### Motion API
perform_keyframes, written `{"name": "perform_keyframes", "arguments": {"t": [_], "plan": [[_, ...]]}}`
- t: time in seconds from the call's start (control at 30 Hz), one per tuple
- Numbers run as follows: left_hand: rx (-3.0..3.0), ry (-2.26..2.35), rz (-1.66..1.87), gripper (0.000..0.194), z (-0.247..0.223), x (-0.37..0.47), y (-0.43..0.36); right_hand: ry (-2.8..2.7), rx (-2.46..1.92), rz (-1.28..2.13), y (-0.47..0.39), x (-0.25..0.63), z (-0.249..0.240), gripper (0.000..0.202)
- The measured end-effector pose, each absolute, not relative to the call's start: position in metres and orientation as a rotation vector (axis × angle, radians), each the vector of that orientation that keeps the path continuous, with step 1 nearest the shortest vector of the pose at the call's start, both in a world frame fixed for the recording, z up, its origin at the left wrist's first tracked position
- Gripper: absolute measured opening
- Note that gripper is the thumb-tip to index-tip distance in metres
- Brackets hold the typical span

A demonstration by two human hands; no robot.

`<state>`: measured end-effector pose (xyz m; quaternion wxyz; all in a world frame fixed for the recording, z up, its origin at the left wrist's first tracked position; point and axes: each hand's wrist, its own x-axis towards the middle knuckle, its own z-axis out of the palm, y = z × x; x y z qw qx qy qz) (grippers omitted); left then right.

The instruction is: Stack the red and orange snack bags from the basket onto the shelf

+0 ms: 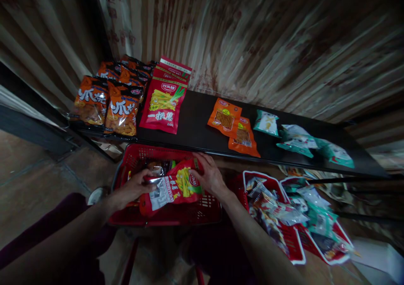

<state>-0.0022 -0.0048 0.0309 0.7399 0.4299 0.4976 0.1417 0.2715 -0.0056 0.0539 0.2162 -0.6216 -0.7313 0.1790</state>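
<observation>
A red snack bag (172,188) with yellow sticks printed on it lies tilted over the red basket (158,222) in front of me. My left hand (137,188) grips the bag's left end with bent fingers. At its right end my right hand (210,176) holds it, fingers over the top edge. Beneath the bag, a dark snack packet (158,167) shows at the back of the basket; the rest of the contents are mostly hidden. Matching red bags (164,98) lie overlapped on the black shelf (195,117) just behind the basket.
Orange-and-black snack bags (121,110) fill the shelf's left end. Two flat orange packets (225,117) and several green-white packets (267,123) lie farther right. Two more red baskets (301,257) with mixed snacks stand at lower right, beside a white box (375,255). A striped curtain (252,37) hangs behind.
</observation>
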Motion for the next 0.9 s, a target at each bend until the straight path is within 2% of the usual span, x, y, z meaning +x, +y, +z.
{"name": "perform_keyframes", "arguments": {"t": [0.13,0.33,0.5,0.6,0.73,0.9], "plan": [[0.788,0.885,0.345,0.045,0.043,-0.013,-0.005,-1.564,-1.694,0.574,-0.015,0.282,0.066,0.048],[0.684,0.828,0.473,0.039,0.055,-0.003,-0.008,-1.133,-1.456,1.206,-0.026,0.284,0.082,0.044],[0.612,0.81,0.611,0.043,0.059,0.022,-0.008,-1.011,-1.228,1.489,-0.03,0.268,0.079,0.049],[0.659,0.788,0.651,0.04,0.058,0.034,-0.008,-0.967,-1.244,1.47,-0.031,0.259,0.073,0.042],[0.837,0.803,0.67,0.026,0.059,0.041,-0.006,-0.889,-1.299,1.382,-0.028,0.258,0.066,0.038],[0.922,0.902,0.751,0.026,0.058,0.05,-0.001,-0.929,-1.332,1.336,-0.024,0.259,0.067,0.039]]}}
